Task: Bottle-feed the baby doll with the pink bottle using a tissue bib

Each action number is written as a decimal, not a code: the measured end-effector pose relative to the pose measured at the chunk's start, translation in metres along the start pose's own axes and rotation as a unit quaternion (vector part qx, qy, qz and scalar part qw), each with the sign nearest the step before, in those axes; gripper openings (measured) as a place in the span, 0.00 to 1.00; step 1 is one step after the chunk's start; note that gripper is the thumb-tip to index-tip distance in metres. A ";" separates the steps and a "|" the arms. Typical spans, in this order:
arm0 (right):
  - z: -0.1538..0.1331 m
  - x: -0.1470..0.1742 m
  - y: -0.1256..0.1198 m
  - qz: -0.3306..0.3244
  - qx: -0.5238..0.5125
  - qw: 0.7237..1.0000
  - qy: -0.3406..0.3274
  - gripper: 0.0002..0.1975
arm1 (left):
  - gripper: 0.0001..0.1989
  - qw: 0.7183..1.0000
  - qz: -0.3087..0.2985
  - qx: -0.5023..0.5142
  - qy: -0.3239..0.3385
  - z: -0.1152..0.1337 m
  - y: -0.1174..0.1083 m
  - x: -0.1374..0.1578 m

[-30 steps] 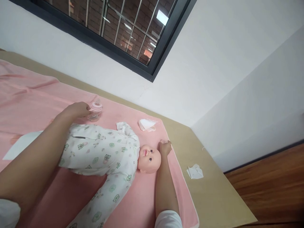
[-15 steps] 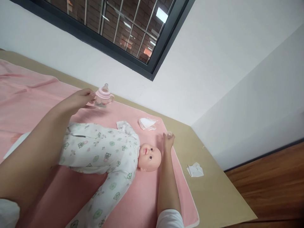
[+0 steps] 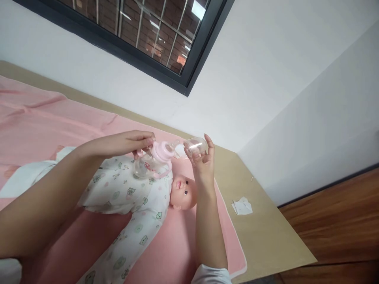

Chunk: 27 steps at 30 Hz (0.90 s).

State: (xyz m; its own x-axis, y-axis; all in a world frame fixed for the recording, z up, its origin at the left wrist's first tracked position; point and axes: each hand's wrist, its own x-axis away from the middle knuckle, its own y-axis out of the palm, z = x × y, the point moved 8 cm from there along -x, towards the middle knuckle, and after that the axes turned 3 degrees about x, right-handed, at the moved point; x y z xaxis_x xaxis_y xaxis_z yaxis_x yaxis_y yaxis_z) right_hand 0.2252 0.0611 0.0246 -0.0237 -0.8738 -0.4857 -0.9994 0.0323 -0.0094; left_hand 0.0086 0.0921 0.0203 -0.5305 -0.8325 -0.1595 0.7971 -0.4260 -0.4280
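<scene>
My left hand [image 3: 142, 142] grips a baby bottle [image 3: 151, 158] with a pink collar and pink handles, tilted so its clear teat points right. A little clear liquid shows inside. Between the fingers of my right hand [image 3: 204, 157] is a clear bottle cap [image 3: 196, 146], its opening turned toward the teat, a small way apart from it. Beneath both hands a baby doll [image 3: 130, 193] in white printed clothes lies on its back, its head [image 3: 182, 192] to the right.
A pink blanket [image 3: 166, 244] covers most of the tan tabletop [image 3: 260, 244]. A crumpled white tissue [image 3: 242, 206] lies on the bare tabletop at right. Another white item is mostly hidden behind my right hand. A white wall [image 3: 148, 94] and window border the far side.
The bottle has come right and nearer, tipping from upright to slanted. My right hand has lifted the cap off the blanket's edge and brought it close to the teat.
</scene>
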 end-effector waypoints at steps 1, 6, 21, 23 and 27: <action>-0.003 0.003 0.004 -0.004 -0.010 1.000 -0.003 0.44 | 0.25 0.999 -0.034 0.006 0.006 0.003 0.010 0.000; -0.010 0.008 0.015 -0.039 -0.044 0.998 -0.007 0.38 | 0.18 0.993 -0.114 0.019 0.026 0.002 0.030 0.003; -0.010 0.021 0.041 -0.148 0.030 0.988 -0.033 0.35 | 0.18 0.993 -0.101 0.052 0.019 0.005 0.028 0.003; -0.010 0.022 0.040 -0.173 0.042 0.984 -0.021 0.35 | 0.18 0.994 -0.087 0.063 0.024 0.007 0.025 0.003; -0.008 0.022 0.034 -0.224 0.062 0.973 0.012 0.35 | 0.18 0.995 -0.062 0.068 0.022 0.005 0.021 0.002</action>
State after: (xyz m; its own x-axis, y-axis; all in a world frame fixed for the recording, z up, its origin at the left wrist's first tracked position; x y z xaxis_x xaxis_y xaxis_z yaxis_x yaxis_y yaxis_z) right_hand 0.1905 0.0388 0.0204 0.4114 -0.8250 -0.3875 -0.8991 -0.2977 -0.3208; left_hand 0.0251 0.0797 0.0153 -0.6373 -0.7553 -0.1531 0.7546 -0.5713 -0.3228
